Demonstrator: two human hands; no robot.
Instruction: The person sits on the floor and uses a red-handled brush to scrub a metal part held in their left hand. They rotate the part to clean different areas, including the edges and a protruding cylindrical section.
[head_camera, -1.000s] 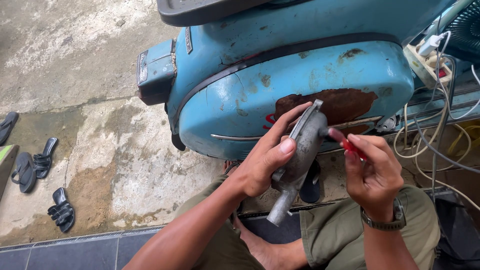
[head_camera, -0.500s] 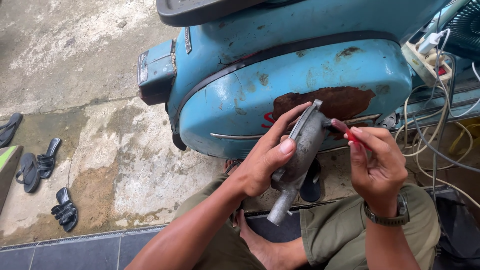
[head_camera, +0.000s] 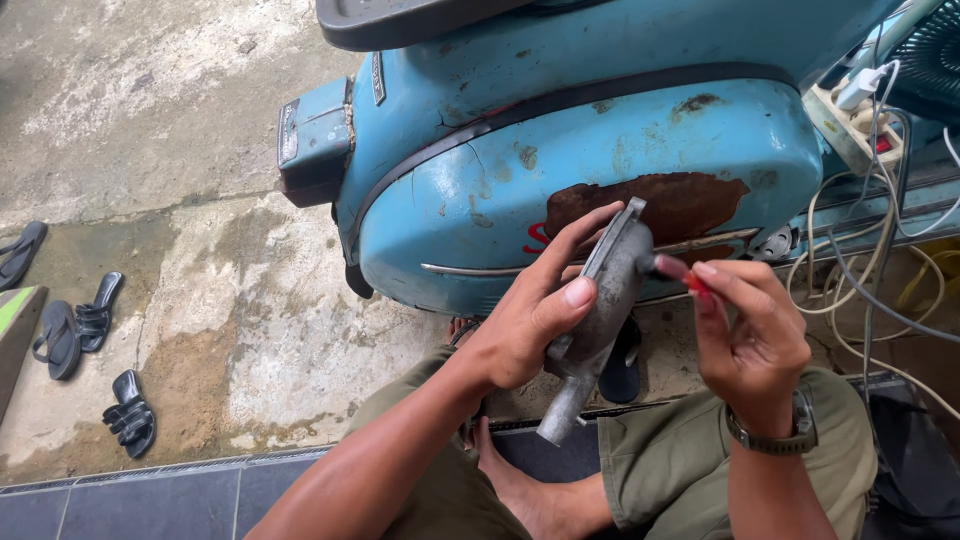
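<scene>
Hands (head_camera: 530, 320) (head_camera: 750, 340) grip grey metal part (head_camera: 600, 300), red tool (head_camera: 683, 277) before blue scooter (head_camera: 600, 160).

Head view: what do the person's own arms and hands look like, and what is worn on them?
Both forearms are bare, with no sleeves or gloves. The left hand wears nothing. The right hand has a dark wristwatch with a round case strapped at the wrist.

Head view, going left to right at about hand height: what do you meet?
Black sandals → bare concrete floor → left hand → grey metal part → red-handled tool → right hand → tangle of cables.
</scene>
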